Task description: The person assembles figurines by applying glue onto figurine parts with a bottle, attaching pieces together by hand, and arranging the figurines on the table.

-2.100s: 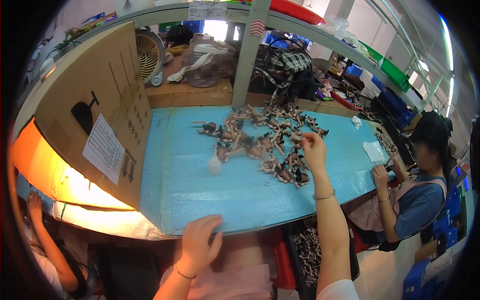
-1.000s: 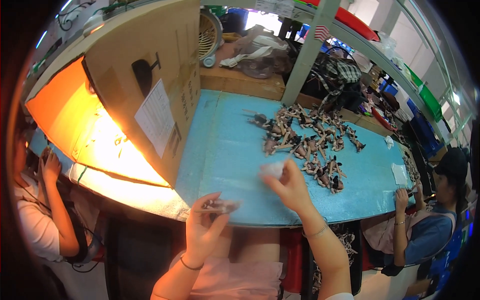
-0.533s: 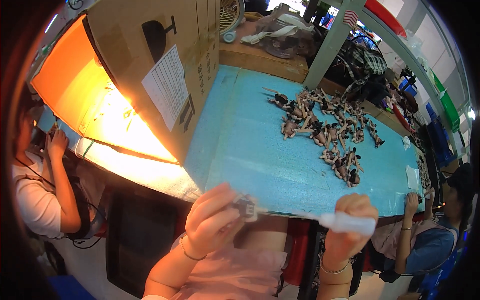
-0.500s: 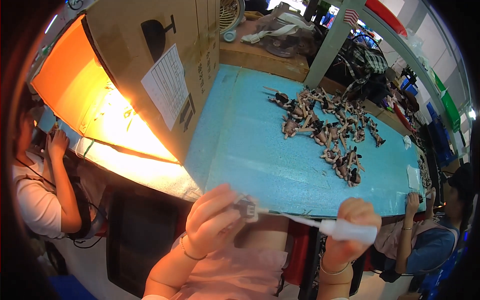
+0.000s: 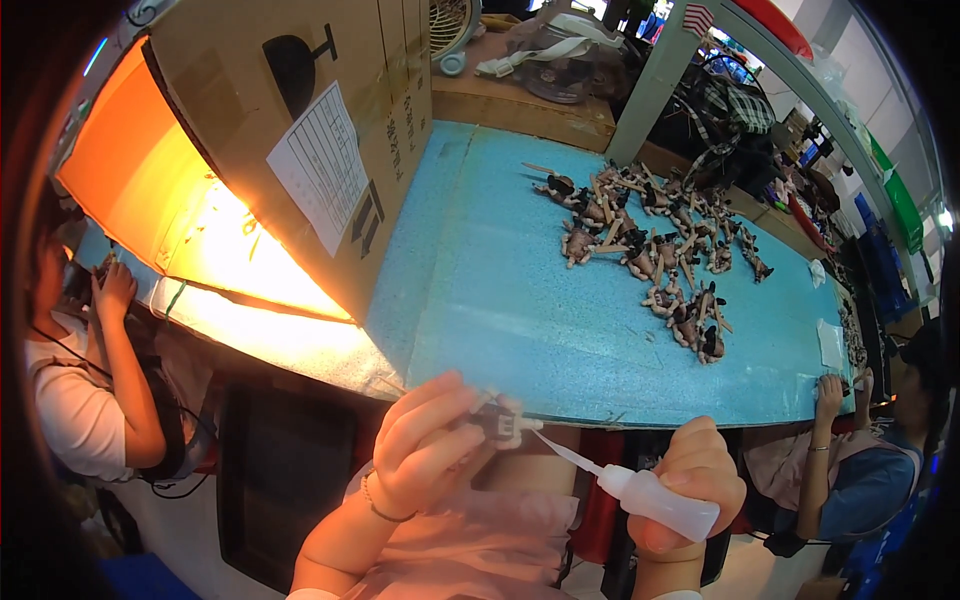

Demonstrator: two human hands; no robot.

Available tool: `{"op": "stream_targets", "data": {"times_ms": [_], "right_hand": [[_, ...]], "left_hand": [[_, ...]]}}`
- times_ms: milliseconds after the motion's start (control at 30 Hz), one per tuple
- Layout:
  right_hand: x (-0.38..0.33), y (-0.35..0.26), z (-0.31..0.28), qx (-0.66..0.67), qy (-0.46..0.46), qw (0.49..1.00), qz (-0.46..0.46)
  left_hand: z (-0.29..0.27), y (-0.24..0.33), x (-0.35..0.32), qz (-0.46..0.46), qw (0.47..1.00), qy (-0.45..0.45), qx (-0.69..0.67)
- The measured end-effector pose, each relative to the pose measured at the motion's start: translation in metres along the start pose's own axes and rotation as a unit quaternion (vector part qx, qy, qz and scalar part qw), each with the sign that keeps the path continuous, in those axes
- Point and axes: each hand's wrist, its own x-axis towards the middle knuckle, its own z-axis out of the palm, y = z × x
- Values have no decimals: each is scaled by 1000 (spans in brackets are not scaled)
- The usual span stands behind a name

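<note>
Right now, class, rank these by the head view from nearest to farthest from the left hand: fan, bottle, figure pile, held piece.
1. Held piece, in the left hand
2. Bottle, rightward, in the right hand
3. Figure pile, on the table beyond both hands
4. Fan, beyond the table's far edge

The left hand [image 5: 418,450] is hiding part of the small dark figure [image 5: 499,424], whose details are blurring. Whether the nozzle [image 5: 567,452] is touching it is proving hard to tell. The white bottle [image 5: 662,502] is covering part of the right hand [image 5: 698,475]. The top edge is cutting off the fan [image 5: 450,28] and cardboard box [image 5: 350,55]. In the far-right pile [image 5: 642,262], figures [image 5: 577,243] are overlapping and hiding one another. The dark rim is swallowing parts of the left co-worker [image 5: 85,410] and the right co-worker [image 5: 862,490]
</note>
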Motion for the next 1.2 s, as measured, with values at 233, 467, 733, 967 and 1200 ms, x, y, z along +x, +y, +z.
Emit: {"op": "stream_targets", "data": {"times_ms": [233,467,733,967,1200], "right_hand": [[-1,-4,2,12,3,1000,3],[5,-12,2,43,11,999,23],[1,-14,5,81,67,993,45],[0,-8,2,62,46,997,12],[-3,-1,5,74,34,996,23]], "left_hand": [[-2,-1,-2,-5,1000,-2,-4],[-3,0,-2,-19,1000,-3,-9],[-1,-3,-3,-45,997,10,-56],[1,0,-8,-115,978,-1,-173],[1,-5,-12,-127,969,-12,-213]]}}
